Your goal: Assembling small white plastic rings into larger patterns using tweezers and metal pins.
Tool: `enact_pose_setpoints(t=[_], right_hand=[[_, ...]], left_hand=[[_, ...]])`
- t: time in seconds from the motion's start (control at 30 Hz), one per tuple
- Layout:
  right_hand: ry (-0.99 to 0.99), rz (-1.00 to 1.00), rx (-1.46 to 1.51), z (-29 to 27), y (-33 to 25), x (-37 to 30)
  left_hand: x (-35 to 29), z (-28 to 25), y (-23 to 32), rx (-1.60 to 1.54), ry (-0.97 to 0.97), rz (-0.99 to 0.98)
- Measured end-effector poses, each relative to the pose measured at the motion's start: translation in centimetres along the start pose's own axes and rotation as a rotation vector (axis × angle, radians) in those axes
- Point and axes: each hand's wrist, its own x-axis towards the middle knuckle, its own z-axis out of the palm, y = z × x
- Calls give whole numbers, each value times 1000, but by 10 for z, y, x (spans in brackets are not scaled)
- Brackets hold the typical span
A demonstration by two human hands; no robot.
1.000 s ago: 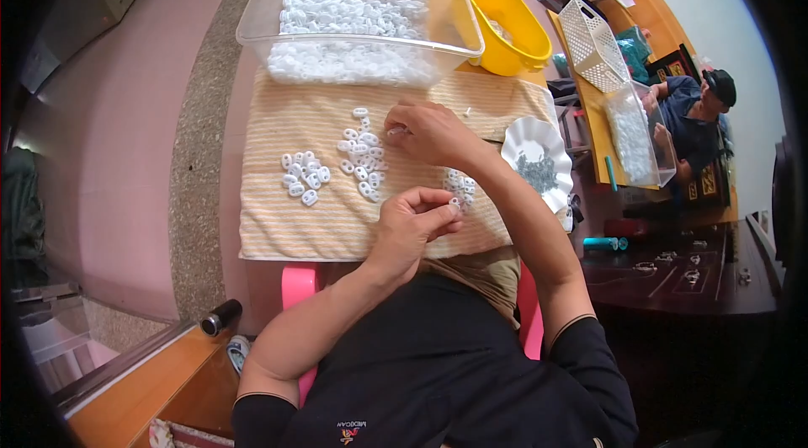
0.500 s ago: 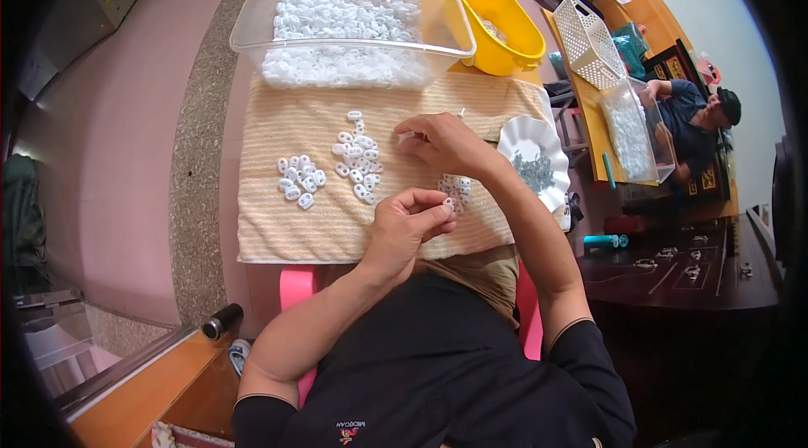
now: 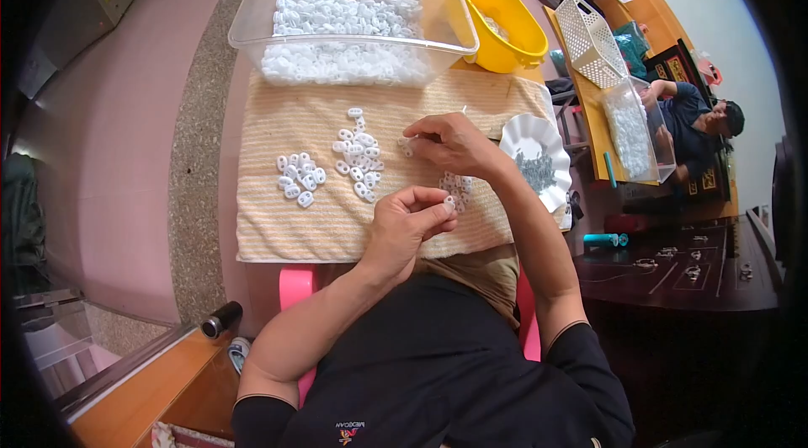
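Observation:
My left hand [image 3: 406, 225] pinches a small white oval plastic piece [image 3: 449, 202] between thumb and fingertips, close above the towel's near edge. Farther off and to the right, my right hand [image 3: 459, 145] hovers low over the striped towel [image 3: 278, 124], thumb and fingers slightly apart. Just by its fingertips lies another white oval piece [image 3: 406, 147]. Beneath my right wrist sits a group of similar pieces [image 3: 459, 185], partly covered. Two loose groups of white two-holed pieces, the left one [image 3: 300, 178] and the middle one [image 3: 358, 157], rest on the towel.
At the table's far side stands a clear bin [image 3: 459, 50] of white pieces, beside a yellow basin [image 3: 539, 48]. A white scalloped dish [image 3: 513, 132] holding small grey bits is on the right. Beyond, a person [image 3: 703, 124] sits at another table with a clear bin.
My right hand has drawn slightly right, its fingers parting from the white piece, which now shows beside the fingertips. My left hand has hardly moved and keeps its pinch.

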Motion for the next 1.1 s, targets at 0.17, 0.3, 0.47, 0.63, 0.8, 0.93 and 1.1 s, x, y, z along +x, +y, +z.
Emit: enact_pose_setpoints(t=[0.17,0.3,0.47,0.63,0.8,0.93,1.1], right_hand=[[9,-75,-143,-5,-7,-7],[26,-86,-182,-2,-1,-12],[-36,-93,-277,-2,-8,-18],[2,-24,-189,-1,-6,-23],[86,51,49,-6,3,-39],[162,150,300,-7,4,-52],[205,162,456,-5,11,-69]], left_hand=[[1,0,0,9,0,0],[0,1,1,12,5,-4],[0,0,1,8,4,-5],[0,1,2,2,4,3],[-1,5,6,-10,31,40],[0,2,7,-23,43,45],[1,2,6,-28,58,54]])
